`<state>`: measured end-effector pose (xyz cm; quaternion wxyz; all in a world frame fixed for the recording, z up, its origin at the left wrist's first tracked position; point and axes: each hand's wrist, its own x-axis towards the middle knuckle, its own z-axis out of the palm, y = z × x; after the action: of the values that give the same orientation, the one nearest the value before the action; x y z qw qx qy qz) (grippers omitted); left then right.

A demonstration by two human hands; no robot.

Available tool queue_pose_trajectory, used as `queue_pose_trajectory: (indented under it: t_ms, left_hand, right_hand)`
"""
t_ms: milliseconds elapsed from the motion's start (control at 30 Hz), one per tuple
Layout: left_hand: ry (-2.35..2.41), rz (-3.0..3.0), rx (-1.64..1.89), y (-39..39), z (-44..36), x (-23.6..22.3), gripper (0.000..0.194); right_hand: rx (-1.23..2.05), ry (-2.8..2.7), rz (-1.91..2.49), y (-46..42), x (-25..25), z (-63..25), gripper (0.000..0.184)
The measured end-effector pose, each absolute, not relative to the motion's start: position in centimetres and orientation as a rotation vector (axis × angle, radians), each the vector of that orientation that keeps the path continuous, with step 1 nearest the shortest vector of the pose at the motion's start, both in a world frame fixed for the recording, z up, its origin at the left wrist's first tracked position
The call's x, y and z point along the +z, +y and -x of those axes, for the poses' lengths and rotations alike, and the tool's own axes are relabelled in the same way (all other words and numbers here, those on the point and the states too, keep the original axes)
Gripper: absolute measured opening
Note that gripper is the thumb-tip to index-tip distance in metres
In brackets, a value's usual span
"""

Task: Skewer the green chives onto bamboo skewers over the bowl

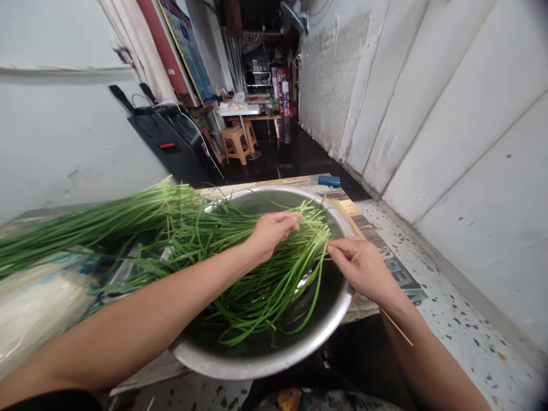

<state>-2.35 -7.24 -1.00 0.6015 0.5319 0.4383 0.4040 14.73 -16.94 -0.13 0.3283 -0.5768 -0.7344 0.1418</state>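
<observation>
Right hand (362,265): thumb and finger are pinched on the pale end of a stalk.
Left hand (272,234): its fingertips are together among the pale ends, seemingly on a thin stalk, though too small to be sure.
Green stalks (257,279): they lie inside the metal bowl (252,370), loose and curved, with pale ends toward the right hand, probably so that fingers reach single ones easily.
Metal bowl: stands on the desk (295,181), close before the person, perhaps for both hands to work over it.
Second pile (107,222): more stalks lie at the left of the bowl, beside a plastic bag (47,302), likely within reach of the left hand.
Blue box (329,180): rests at the far desk edge, away from the hands.
</observation>
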Motion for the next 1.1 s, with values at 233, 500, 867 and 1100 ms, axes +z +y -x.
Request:
queue_pose_trajectory:
  t_ms: [233,500,867,1100]
  left_hand:
    - [1.014,-1.205,0.957,-7.20,2.35,-1.17,0.017]
    - [1.007,-1.221,0.958,-7.25,2.36,-1.14,0.013]
    - [1.019,-1.200,0.964,-7.27,2.29,-1.20,0.014]
    - [1.008,-1.205,0.964,-7.23,2.29,-1.28,0.014]
  right_hand:
    - [0.370,-1.926,1.507,-16.97,-0.22,-14.81,0.032]
    - [0.387,-1.913,1.497,-16.94,-0.16,-14.78,0.033]
    - [0.368,-1.937,1.500,-16.90,-0.13,-14.78,0.033]
    - [0.380,-1.939,1.501,-16.85,-0.13,-14.90,0.032]
